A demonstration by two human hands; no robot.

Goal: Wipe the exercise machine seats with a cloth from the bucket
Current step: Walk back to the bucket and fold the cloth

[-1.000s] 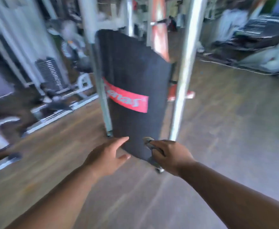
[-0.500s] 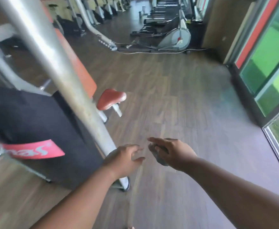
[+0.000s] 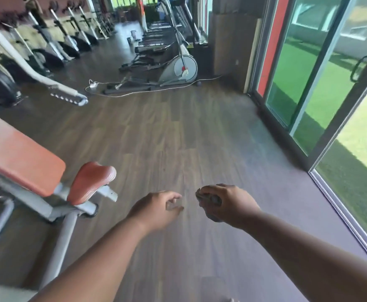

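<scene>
My right hand (image 3: 226, 202) is closed around a small balled-up grey cloth (image 3: 209, 199), held out over the wooden floor. My left hand (image 3: 158, 207) hangs beside it with fingers loosely curled and apart, holding nothing. To the left stands an exercise machine with a small orange-red seat (image 3: 91, 182) and a long orange backrest pad (image 3: 17, 153) on a grey metal frame (image 3: 65, 232). Both hands are to the right of the seat and apart from it. A small bucket (image 3: 133, 34) stands far down the aisle, too distant to make out.
An elliptical trainer (image 3: 178, 68) and a row of treadmills line the right side ahead, with a white cable (image 3: 134, 92) across the floor. Exercise bikes (image 3: 54, 55) stand along the left wall. Glass sliding doors (image 3: 308, 83) run along the right, grass outside.
The view has swung right, away from the black weight-stack cover, and now looks down the aisle. The orange seat now lies left of my hands. My right hand still grips the cloth.
</scene>
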